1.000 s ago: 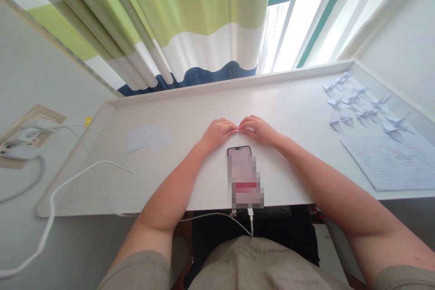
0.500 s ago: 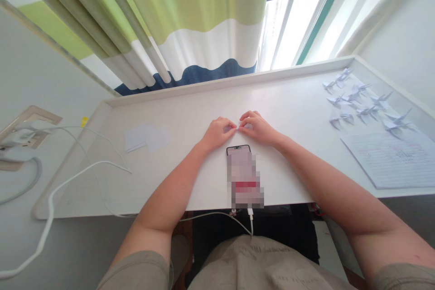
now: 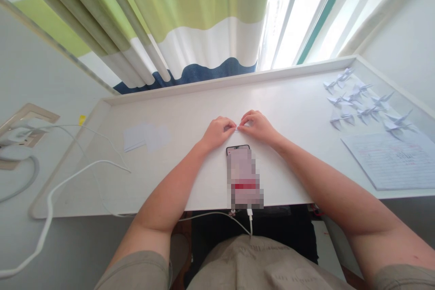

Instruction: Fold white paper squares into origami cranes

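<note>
Between my fingertips, just above the phone, is a small piece of white paper [image 3: 237, 129], mostly hidden by the fingers. My left hand [image 3: 218, 133] pinches its left side. On its other side my right hand [image 3: 258, 128] is closed on it with thumb and forefinger. The fingertips of both hands nearly touch. A phone [image 3: 243, 172] with a blurred screen lies on the white desk [image 3: 190, 99] right below my hands, a white cable plugged into its lower end.
White paper sheets [image 3: 134, 137] lie at the left. Several folded paper cranes [image 3: 369, 111] stand at the right, above a lined sheet [image 3: 390, 161]. A white cable [image 3: 84, 166] crosses the desk's left part. A raised rim [image 3: 204, 85] runs along the back.
My right hand's fingers have closed in slightly, and a little more of the white paper shows below the fingertips. The rest is nearly unchanged.
</note>
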Motion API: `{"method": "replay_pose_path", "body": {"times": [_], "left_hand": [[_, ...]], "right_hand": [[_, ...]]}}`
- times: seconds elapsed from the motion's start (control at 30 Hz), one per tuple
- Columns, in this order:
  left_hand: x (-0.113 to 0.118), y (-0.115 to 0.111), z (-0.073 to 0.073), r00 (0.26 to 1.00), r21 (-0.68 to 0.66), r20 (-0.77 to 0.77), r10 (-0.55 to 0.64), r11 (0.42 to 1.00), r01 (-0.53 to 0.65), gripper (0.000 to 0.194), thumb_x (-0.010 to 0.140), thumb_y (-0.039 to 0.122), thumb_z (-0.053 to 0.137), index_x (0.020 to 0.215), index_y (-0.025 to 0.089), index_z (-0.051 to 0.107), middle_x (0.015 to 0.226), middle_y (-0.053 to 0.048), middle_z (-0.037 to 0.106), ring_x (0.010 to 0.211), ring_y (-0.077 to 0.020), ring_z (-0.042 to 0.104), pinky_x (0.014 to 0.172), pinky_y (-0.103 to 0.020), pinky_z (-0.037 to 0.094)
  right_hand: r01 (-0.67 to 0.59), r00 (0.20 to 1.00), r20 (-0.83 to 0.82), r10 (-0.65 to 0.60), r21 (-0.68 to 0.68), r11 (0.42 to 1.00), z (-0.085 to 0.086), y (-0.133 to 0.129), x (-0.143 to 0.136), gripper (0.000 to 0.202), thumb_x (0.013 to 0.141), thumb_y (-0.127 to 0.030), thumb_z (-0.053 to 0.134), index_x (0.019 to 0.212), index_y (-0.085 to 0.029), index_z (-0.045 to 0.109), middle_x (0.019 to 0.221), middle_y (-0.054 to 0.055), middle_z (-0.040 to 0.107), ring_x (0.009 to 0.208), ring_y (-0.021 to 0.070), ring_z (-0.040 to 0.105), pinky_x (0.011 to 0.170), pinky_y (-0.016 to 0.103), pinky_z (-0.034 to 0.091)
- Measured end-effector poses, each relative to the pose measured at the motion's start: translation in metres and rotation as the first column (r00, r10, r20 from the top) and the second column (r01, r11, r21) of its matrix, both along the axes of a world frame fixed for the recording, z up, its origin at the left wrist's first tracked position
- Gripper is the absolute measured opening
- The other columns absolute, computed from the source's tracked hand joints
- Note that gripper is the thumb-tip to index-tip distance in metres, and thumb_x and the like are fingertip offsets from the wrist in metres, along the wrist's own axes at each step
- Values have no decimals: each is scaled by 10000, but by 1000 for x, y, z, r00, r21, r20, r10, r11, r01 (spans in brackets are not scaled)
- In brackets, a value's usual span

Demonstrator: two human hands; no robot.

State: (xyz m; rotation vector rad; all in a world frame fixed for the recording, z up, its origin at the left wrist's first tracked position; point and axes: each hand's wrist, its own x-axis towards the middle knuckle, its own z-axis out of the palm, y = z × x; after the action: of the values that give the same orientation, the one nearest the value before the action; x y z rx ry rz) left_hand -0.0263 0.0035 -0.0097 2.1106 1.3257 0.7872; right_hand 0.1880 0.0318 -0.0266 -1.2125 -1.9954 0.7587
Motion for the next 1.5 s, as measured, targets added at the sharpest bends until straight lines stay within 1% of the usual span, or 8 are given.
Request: {"method": "replay_pose_path", "body": {"times": [0.17, 0.3, 0.4, 0.67, 0.83, 1.13, 1.37, 1.5], "left_hand": [[2, 0, 1, 1000, -17, 13, 2, 1000, -2, 107, 937, 177, 685, 873, 230, 752, 1048, -37, 815, 1096, -240, 692, 1041, -415, 557], [3, 0, 0, 997, -66, 43, 57, 996, -54, 97, 916, 169, 695, 938, 225, 772, 1039, -56, 785, 1066, -224, 712, 1013, -389, 577], [3, -1, 1, 995, -86, 55, 84, 993, -79, 109, 908, 179, 712, 982, 224, 779, 1047, -60, 765, 1026, -214, 723, 1002, -385, 580], [0, -1, 0, 997, -60, 36, 75, 996, -73, 132, 929, 195, 715, 1007, 252, 806, 1040, -50, 775, 1031, -220, 715, 1032, -405, 570], [-1, 2, -5, 999, 10, 35, -18, 1000, 17, 162, 949, 190, 685, 946, 272, 824, 1049, -30, 824, 1098, -244, 693, 1058, -421, 560], [-2, 4, -4, 995, 84, -80, -60, 994, 67, 210, 968, 200, 645, 952, 269, 843, 1090, -25, 835, 1084, -248, 688, 1051, -438, 563], [-2, 2, 1, 985, 75, -158, -73, 994, 86, 215, 976, 183, 641, 969, 275, 836, 1128, -16, 830, 1138, -243, 690, 1076, -426, 555], [-3, 1, 2, 980, 85, -187, -75, 992, 92, 218, 987, 183, 634, 974, 274, 831, 1153, -17, 826, 1157, -241, 687, 1075, -418, 552]], "right_hand": [[17, 1000, -9, -17, -45, 999, 4, 1, -1, 55, 788, -235, 810, 733, -240, 809, 1048, 85, 762, 1105, 308, 674, 1059, 482, 521], [38, 999, -22, -40, -76, 996, 7, 0, -3, 9, 763, -242, 811, 769, -235, 814, 1043, 83, 757, 1084, 303, 682, 1041, 477, 532], [70, 997, -19, -72, -99, 993, 9, 0, -4, 81, 746, -240, 818, 824, -222, 816, 1049, 85, 753, 1057, 297, 686, 1016, 471, 544], [-20, 1000, -25, 17, -119, 993, 10, -1, 7, 139, 809, -192, 752, 917, -240, 826, 1114, 81, 757, 1095, 284, 704, 1063, 454, 535], [-45, 998, -52, 42, -76, 996, 7, -4, 11, 257, 823, -85, 633, 891, -249, 820, 1116, 62, 778, 1128, 267, 708, 1091, 449, 519], [-108, 990, 97, 103, 50, 993, 5, -14, 12, 212, 826, -124, 676, 882, -258, 830, 1140, 72, 777, 1138, 286, 701, 1094, 480, 534], [-121, 968, 227, 106, 53, 991, 9, -24, 18, 174, 976, -258, 681, 981, -302, 849, 1308, 43, 786, 1186, 291, 743, 1070, 531, 579], [-141, 943, 319, 98, 116, 983, 14, -32, 18, 191, 1000, -251, 669, 996, -313, 850, 1302, 24, 805, 1334, 317, 692, 1165, 578, 514]]}}
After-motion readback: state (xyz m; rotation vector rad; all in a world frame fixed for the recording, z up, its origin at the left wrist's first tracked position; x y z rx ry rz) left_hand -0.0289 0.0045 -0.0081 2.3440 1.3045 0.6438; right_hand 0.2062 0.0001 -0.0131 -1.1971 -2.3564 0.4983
